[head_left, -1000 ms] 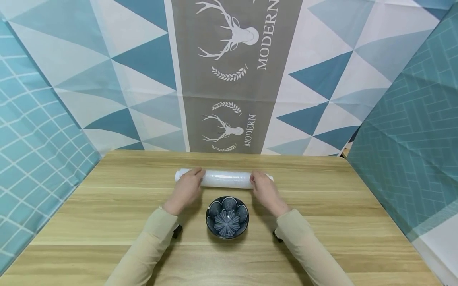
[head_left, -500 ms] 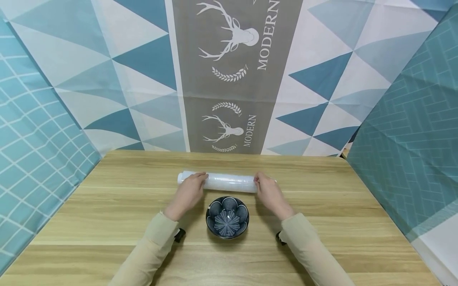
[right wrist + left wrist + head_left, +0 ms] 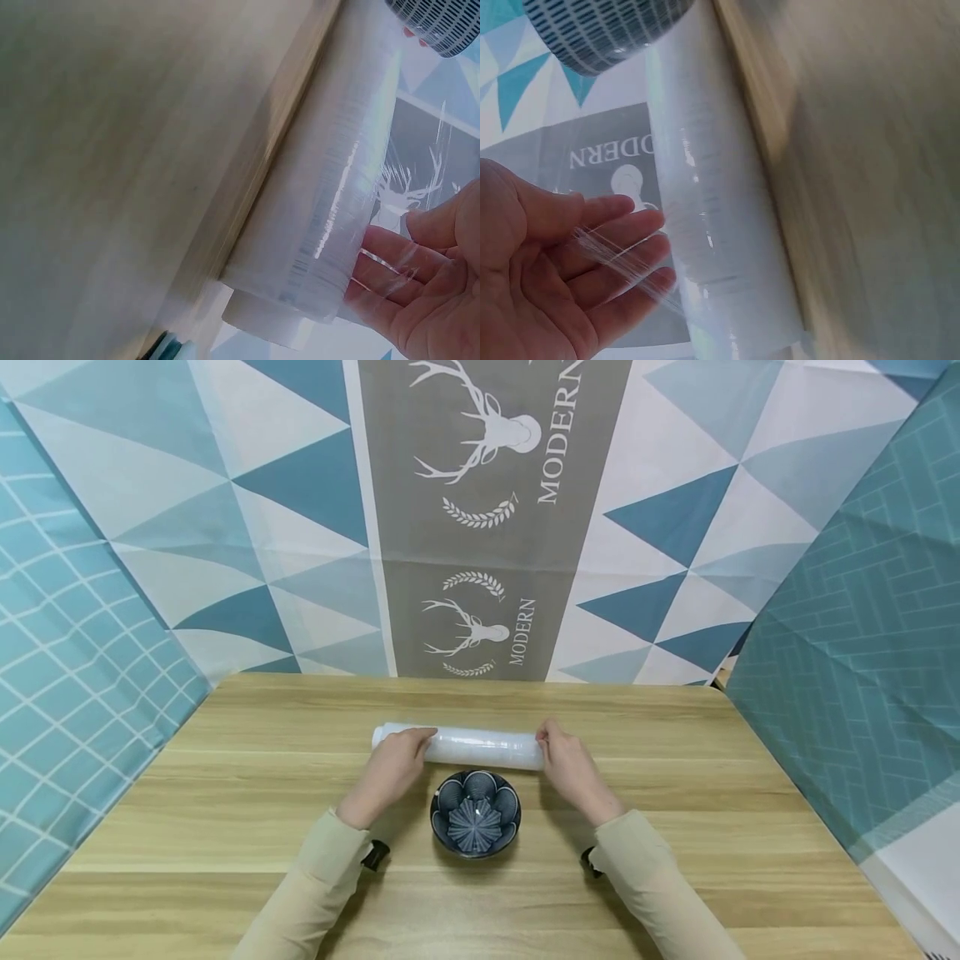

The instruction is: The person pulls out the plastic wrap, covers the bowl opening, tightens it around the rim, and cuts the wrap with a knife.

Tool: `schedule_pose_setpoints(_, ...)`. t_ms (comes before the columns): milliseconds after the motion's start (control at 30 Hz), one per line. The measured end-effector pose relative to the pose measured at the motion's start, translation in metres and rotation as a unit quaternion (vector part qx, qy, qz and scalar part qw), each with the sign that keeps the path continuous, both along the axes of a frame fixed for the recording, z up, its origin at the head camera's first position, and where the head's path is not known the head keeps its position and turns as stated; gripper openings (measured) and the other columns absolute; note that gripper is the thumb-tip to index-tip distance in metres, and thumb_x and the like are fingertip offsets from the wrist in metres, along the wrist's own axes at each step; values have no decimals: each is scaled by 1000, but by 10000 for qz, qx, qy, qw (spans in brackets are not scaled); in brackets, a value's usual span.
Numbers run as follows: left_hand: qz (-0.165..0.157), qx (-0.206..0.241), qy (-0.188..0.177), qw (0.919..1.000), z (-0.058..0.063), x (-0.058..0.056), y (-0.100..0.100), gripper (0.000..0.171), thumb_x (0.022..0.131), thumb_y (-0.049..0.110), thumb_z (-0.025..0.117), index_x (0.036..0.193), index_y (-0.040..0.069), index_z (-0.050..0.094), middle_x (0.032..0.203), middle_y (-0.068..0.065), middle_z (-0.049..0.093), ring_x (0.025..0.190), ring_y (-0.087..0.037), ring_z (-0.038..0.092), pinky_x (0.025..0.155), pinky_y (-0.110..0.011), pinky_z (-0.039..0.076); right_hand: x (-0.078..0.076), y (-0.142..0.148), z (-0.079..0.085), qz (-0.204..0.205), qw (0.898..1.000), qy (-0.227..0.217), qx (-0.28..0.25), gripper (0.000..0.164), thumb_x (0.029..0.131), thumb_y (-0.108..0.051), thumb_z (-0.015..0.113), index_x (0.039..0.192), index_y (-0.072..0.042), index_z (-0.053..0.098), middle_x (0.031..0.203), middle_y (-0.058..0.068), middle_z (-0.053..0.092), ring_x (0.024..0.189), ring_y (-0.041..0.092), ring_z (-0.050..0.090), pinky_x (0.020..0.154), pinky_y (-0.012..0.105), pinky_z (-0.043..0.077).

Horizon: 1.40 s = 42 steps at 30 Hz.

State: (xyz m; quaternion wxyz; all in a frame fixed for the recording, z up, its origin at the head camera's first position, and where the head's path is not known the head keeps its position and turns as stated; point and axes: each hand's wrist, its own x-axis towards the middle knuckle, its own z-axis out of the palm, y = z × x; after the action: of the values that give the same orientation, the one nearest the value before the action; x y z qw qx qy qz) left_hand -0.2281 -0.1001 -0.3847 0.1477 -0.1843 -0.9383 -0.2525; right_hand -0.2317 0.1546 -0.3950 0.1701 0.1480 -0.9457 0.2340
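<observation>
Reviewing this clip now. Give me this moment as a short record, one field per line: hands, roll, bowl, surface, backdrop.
Left hand: pinches loose film from the roll
Right hand: pinches film near the roll's right end
Roll: clear plastic wrap, lying crosswise
Bowl: dark blue, upright, petal pattern inside, on the roll's near side
Table: light wood grain
Backdrop: blue, white and grey print

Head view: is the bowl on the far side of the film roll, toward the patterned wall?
No, the dark bowl sits on the near side of the film roll.
</observation>
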Motion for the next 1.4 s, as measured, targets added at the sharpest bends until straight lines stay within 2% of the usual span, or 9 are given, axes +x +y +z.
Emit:
schedule_pose_setpoints(133, 12, -81, -112, 9999, 4, 3, 1, 21, 84, 8, 48, 100, 4, 60, 96, -12, 62, 86, -28, 58, 75, -38, 46, 1, 0, 1, -53, 10000, -49, 2, 5, 86, -7, 46, 90, -7, 48, 76, 10, 59, 61, 18, 56, 52, 25, 46)
schedule_pose_setpoints(300, 29, -197, -6, 9998, 8, 4, 1, 15, 85, 11, 49, 90, 7, 62, 87, -9, 64, 79, -26, 60, 70, -37, 48, 2, 0, 0, -71, 10000, 18, 41, 4, 86, -8, 45, 90, -7, 47, 72, 10, 58, 57, 19, 54, 49, 27, 44)
schedule_pose_setpoints(467, 40, -326, -26, 9995, 9, 3, -2, 14, 85, 13, 50, 87, 8, 63, 80, -7, 65, 74, -25, 61, 68, -37, 48, 4, 1, 0, 2, 9999, 153, 66, 7, 86, -7, 47, 92, -7, 47, 75, 13, 60, 63, 24, 57, 53, 33, 47)
schedule_pose_setpoints(700, -41, -304, -116, 9995, 10, 6, -2, 14, 85, 15, 50, 87, 9, 63, 81, -5, 65, 75, -23, 61, 68, -36, 48, 8, 3, 3, 13, 9999, 78, 66, 19, 87, -8, 45, 103, -3, 53, 93, 16, 61, 78, 28, 59, 67, 37, 49)
schedule_pose_setpoints(967, -8, -403, 7, 9992, 16, 12, -2, 17, 85, 19, 50, 86, 9, 63, 79, -5, 64, 72, -22, 61, 69, -37, 47, 14, 4, 7, -28, 9997, 132, 207, 15, 85, -7, 48, 91, -7, 61, 90, 9, 63, 82, 24, 59, 73, 34, 47)
schedule_pose_setpoints(1233, -55, -367, 25, 9993, 20, 18, -2, 17, 85, 19, 50, 87, 9, 63, 80, -5, 64, 74, -22, 61, 71, -37, 47, 22, 5, 14, -46, 9996, 162, 240, 14, 86, -11, 48, 87, -9, 62, 88, 5, 64, 80, 21, 60, 71, 33, 48)
schedule_pose_setpoints(1400, -63, -319, -14, 9995, 22, 21, -4, 16, 85, 18, 50, 88, 10, 63, 83, -5, 65, 77, -22, 61, 73, -36, 46, 28, 5, 17, -112, 9987, 308, 402, 11, 85, -16, 50, 87, -12, 61, 82, 3, 64, 68, 20, 60, 58, 34, 48)
